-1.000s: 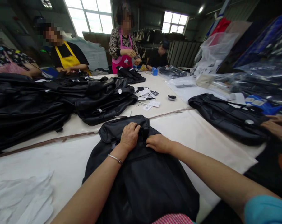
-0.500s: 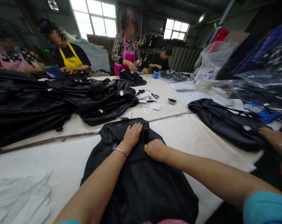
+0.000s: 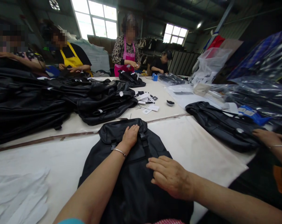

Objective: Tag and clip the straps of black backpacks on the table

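Observation:
A black backpack (image 3: 122, 174) lies flat on the white table (image 3: 196, 146) right in front of me, its top flap pointing away. My left hand (image 3: 129, 137), a thin bangle on its wrist, rests flat on the flap between the two buckle straps, fingers stretched out. My right hand (image 3: 170, 175) lies palm down on the front of the backpack, nearer to me, with its fingers spread and nothing in it.
A tall heap of black backpacks (image 3: 38, 96) fills the table's left side. Paper tags (image 3: 146, 101) lie scattered in the middle. Another black bag (image 3: 221, 124) sits at the right under a co-worker's hand (image 3: 265, 137). Several people work at the far end. White sheets (image 3: 17, 199) lie near left.
My right hand has slid back toward me, from the strap near the flap down onto the backpack's front, and its fingers have spread. The left hand has flattened on the flap.

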`<control>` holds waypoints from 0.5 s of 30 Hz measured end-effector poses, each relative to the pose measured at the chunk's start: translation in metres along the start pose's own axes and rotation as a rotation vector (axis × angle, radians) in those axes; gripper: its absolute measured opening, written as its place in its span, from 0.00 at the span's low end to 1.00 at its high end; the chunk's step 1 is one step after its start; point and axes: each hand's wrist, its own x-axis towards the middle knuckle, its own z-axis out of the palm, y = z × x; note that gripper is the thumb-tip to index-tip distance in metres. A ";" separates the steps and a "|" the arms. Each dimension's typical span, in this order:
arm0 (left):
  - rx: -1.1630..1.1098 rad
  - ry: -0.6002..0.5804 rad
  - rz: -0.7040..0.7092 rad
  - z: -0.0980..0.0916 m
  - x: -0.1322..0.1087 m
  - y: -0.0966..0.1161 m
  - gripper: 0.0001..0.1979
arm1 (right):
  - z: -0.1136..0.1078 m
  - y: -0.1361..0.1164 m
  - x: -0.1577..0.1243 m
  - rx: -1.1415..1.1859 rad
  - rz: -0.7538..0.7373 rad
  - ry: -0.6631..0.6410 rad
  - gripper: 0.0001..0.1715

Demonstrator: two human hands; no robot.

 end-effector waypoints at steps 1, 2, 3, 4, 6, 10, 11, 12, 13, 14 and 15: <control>-0.002 0.002 -0.007 -0.001 0.000 0.000 0.26 | 0.001 0.006 0.006 0.117 0.013 0.051 0.09; -0.004 0.003 -0.014 -0.001 -0.001 0.001 0.27 | 0.003 0.011 0.012 0.260 0.050 0.089 0.11; -0.003 0.002 -0.023 -0.002 0.000 0.001 0.26 | 0.006 0.015 0.018 0.418 0.104 0.114 0.14; 0.000 -0.002 -0.032 -0.003 0.000 0.002 0.26 | 0.010 0.018 0.023 0.568 0.173 0.128 0.17; 0.010 -0.014 -0.049 -0.006 0.001 0.004 0.25 | 0.019 0.018 0.029 0.788 0.330 0.148 0.22; 0.015 -0.038 -0.066 -0.009 0.005 0.008 0.24 | 0.029 0.002 0.027 0.862 0.559 0.238 0.23; 0.013 -0.043 -0.070 -0.009 0.006 0.008 0.23 | 0.029 -0.003 0.024 0.850 0.590 0.256 0.22; 0.010 -0.047 -0.073 -0.010 0.006 0.009 0.23 | 0.028 -0.008 0.021 0.840 0.615 0.262 0.20; 0.008 -0.050 -0.077 -0.010 0.006 0.010 0.23 | 0.026 -0.013 0.017 0.831 0.632 0.261 0.18; 0.005 -0.052 -0.081 -0.010 0.006 0.011 0.23 | 0.025 -0.017 0.014 0.822 0.646 0.255 0.16; 0.002 -0.055 -0.085 -0.010 0.005 0.012 0.22 | 0.024 -0.021 0.011 0.812 0.654 0.244 0.16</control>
